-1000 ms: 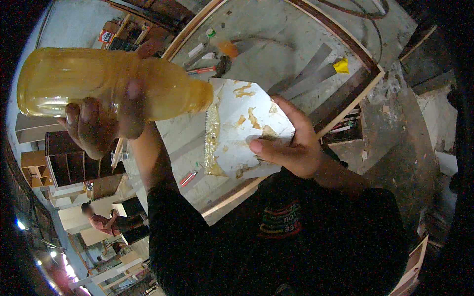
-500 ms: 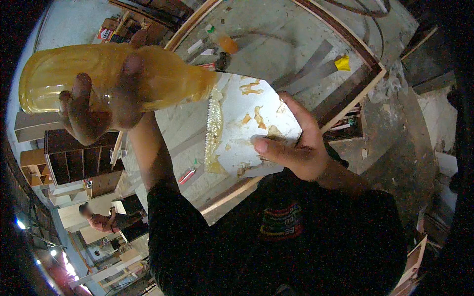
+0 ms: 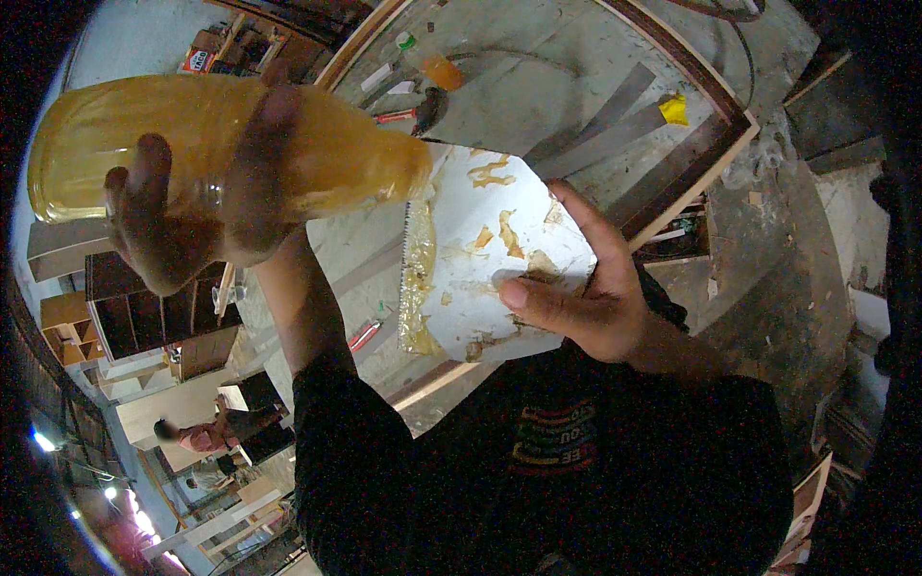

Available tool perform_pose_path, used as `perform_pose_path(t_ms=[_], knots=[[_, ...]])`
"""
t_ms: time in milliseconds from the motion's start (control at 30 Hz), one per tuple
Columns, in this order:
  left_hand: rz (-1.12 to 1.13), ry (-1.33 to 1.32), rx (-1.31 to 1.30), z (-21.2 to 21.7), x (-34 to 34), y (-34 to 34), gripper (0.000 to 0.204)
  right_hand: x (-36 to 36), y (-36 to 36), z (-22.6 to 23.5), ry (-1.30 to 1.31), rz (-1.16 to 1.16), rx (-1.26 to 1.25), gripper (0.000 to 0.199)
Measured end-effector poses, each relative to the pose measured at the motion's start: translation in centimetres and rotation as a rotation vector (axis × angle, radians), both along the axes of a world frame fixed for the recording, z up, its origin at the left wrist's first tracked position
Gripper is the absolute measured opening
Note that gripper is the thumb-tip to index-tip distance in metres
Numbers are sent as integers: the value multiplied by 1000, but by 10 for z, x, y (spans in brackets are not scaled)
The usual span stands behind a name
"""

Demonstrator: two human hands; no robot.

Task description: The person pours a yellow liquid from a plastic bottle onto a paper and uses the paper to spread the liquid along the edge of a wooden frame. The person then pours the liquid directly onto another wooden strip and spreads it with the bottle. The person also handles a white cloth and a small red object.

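Observation:
My left hand [image 3: 178,240] is wrapped round a clear bottle [image 3: 336,158] of thick yellow-amber liquid that looks like glue. The bottle lies almost level, its narrow mouth meeting the upper end of the toothed edge of a flat white spreader [image 3: 461,230]. My right hand [image 3: 600,298] grips that spreader at its far side, thumb on top and the fingers mostly hidden beneath. A glossy band of the yellow liquid [image 3: 417,288] lies along the teeth. Dried brown patches mark the spreader's face.
Below my hands is a grey panel with a wooden frame [image 3: 663,211]. On it lie an orange bottle [image 3: 442,72], a red-handled tool [image 3: 396,116], a red cutter [image 3: 365,335] and a yellow scrap [image 3: 673,109]. Shelving [image 3: 144,298] and a person [image 3: 206,437] appear at left.
The spreader has shifted slightly down and right, with the bottle's mouth still against its toothed edge. My left hand and the bottle have moved only a little. The distant person's arms have changed position.

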State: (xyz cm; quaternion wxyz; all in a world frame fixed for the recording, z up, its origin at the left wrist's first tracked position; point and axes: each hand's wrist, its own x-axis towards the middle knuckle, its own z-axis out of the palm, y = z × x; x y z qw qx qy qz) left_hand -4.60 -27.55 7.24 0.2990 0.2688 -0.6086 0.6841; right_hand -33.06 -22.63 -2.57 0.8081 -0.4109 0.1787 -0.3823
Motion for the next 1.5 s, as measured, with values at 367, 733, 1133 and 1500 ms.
perform_pose_path(t_ms=[367,733,1133,1500], knots=[[17,182,123,-11,44,6,93,-1,-3,4,9,30,-7,66],[-45,220,39,-18,30,4,77,-3,-6,2,10,40,-85,68],[-35,124,39,-36,2,13,48,2,2,3,-22,-32,39,73],[-3,172,58,-43,3,29,34,5,5,-2,-38,-95,33,70]])
